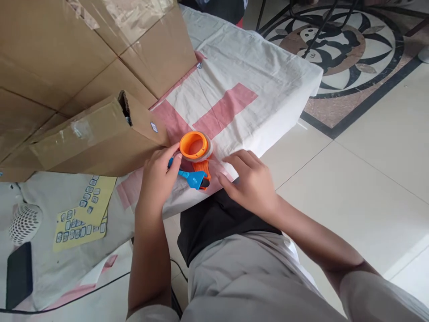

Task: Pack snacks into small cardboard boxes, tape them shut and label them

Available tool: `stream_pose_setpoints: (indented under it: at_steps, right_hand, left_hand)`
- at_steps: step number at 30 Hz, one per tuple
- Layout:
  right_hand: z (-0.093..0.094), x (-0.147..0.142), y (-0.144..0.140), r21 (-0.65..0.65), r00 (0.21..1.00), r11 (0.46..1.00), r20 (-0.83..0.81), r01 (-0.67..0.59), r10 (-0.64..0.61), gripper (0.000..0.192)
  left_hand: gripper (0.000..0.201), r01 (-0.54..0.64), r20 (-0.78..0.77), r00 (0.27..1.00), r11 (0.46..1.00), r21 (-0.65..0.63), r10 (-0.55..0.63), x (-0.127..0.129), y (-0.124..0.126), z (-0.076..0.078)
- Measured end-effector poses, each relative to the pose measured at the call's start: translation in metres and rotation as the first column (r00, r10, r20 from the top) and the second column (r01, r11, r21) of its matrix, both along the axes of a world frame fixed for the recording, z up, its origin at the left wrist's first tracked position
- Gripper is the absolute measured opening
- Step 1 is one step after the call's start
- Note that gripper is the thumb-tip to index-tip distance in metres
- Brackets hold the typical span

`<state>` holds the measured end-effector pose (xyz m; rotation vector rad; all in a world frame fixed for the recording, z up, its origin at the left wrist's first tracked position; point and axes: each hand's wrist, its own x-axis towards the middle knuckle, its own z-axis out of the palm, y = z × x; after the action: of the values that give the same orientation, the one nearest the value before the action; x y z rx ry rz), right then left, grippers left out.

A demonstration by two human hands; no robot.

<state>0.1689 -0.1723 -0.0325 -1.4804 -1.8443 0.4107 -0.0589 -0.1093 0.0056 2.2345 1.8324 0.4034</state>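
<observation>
A tape gun with an orange frame and a blue handle [193, 180] is at the near edge of the cloth-covered table. On it sits a tape roll [209, 148] around a bright orange hub [194, 146]. My left hand [160, 172] has its index finger and thumb at the left side of the roll and handle, gripping the tape gun there. To the right, my right hand [250, 179] is half curled, thumb and index finger apart, a short way from the roll. Whether a clear strip of tape reaches its fingers is hard to make out.
Large cardboard boxes [157, 53] stand at the back left, with a smaller carton [100, 138] before them. Yellow label sheets [80, 219], a white perforated object [25, 223] and a dark phone-like slab [20, 275] lie left. The table edge [284, 129] drops to tiled floor.
</observation>
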Motion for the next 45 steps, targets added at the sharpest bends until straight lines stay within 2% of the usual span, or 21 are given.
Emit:
stream_pose_setpoints:
  at_steps: [2,4,7,11,14,17,19,22,24,26,29,32,33,34,35,37,38,40,42,45]
  right_hand:
    - [0.01,-0.014,0.024,-0.119,0.965,0.993,0.26,-0.007,0.038,0.024]
    - [0.016,-0.024,0.039,-0.187,0.906,0.982,0.409,-0.031,0.106,0.024]
    - [0.022,-0.031,0.043,-0.226,0.841,0.971,0.507,-0.08,0.187,0.027]
    - [0.026,-0.03,0.029,-0.321,0.811,0.947,0.547,-0.026,0.208,0.026]
    - [0.026,-0.024,0.02,-0.356,0.869,0.934,0.453,-0.027,0.198,0.027]
    - [0.027,-0.009,0.015,-0.383,0.95,0.917,0.231,-0.112,0.212,0.027]
    - [0.031,0.005,0.017,-0.38,0.967,0.907,0.099,-0.181,0.234,0.025]
    - [0.038,0.021,0.034,-0.331,0.97,0.913,-0.025,-0.237,0.243,0.023]
    - [0.041,0.024,0.056,-0.349,0.972,0.907,-0.109,-0.235,0.21,0.023]
    - [0.039,0.018,0.081,-0.438,0.965,0.865,-0.2,-0.245,0.172,0.024]
    - [0.031,0.001,0.113,-0.567,0.937,0.757,-0.3,-0.325,0.178,0.027]
    - [0.025,-0.014,0.128,-0.604,0.914,0.694,-0.338,-0.393,0.223,0.032]
    - [0.025,-0.017,0.128,-0.589,0.917,0.708,-0.319,-0.39,0.239,0.033]
    - [0.026,-0.02,0.124,-0.545,0.93,0.757,-0.275,-0.36,0.244,0.031]
    - [0.028,-0.022,0.116,-0.468,0.951,0.83,-0.207,-0.303,0.231,0.027]
    - [0.031,-0.026,0.089,-0.223,0.985,0.96,-0.05,-0.171,0.164,0.024]
    - [0.031,-0.029,0.072,-0.088,0.992,0.989,0.015,-0.123,0.125,0.031]
    - [0.026,-0.037,0.036,0.053,0.983,0.987,0.111,-0.153,0.147,0.052]
    - [0.014,-0.045,0.008,0.078,0.977,0.984,0.153,-0.16,0.147,0.073]
    - [-0.01,-0.05,-0.006,0.11,0.993,0.992,0.111,-0.058,0.046,0.074]
  left_hand:
    - [0.044,0.003,-0.007,1.0,1.0,0.005,-0.003,0.0,0.0,-0.001]
    - [0.044,0.001,-0.021,1.0,1.0,0.01,0.0,-0.001,0.0,-0.001]
    - [0.044,-0.007,-0.033,0.999,1.0,0.025,0.007,0.001,-0.002,-0.001]
    - [0.044,-0.03,-0.054,0.998,0.999,0.038,0.032,0.003,-0.004,-0.001]
    - [0.044,-0.037,-0.087,0.995,0.998,0.047,0.041,0.004,-0.005,0.0]
    - [0.044,-0.016,-0.102,0.995,0.998,0.053,0.022,0.003,-0.006,0.001]
    - [0.044,-0.009,-0.105,0.994,0.999,0.053,0.015,0.003,-0.007,0.001]
    - [0.044,-0.006,-0.116,0.993,1.0,0.027,0.009,0.003,-0.005,0.004]
    - [0.045,0.005,-0.156,0.988,1.0,-0.013,-0.007,0.003,-0.001,0.011]
    - [0.053,0.043,-0.205,0.977,0.997,-0.069,-0.056,0.002,0.008,0.021]
    - [0.066,0.187,-0.219,0.949,0.965,-0.182,-0.225,0.001,0.025,0.035]
    - [0.072,0.277,-0.192,0.925,0.928,-0.25,-0.328,0.002,0.04,0.039]
    - [0.077,0.281,-0.187,0.925,0.925,-0.254,-0.332,0.002,0.044,0.037]
    - [0.08,0.278,-0.179,0.928,0.926,-0.254,-0.328,0.003,0.047,0.035]
    - [0.081,0.281,-0.163,0.931,0.926,-0.253,-0.327,0.004,0.048,0.032]
    - [0.074,0.303,-0.113,0.934,0.92,-0.249,-0.338,0.005,0.05,0.027]
    - [0.069,0.304,-0.091,0.938,0.921,-0.242,-0.334,0.006,0.051,0.026]
    - [0.064,0.254,-0.097,0.955,0.94,-0.228,-0.281,0.008,0.05,0.025]
    - [0.066,0.16,-0.174,0.964,0.964,-0.21,-0.198,0.01,0.048,0.025]
    - [0.073,0.03,-0.315,0.946,0.989,-0.147,-0.076,0.018,0.042,0.03]
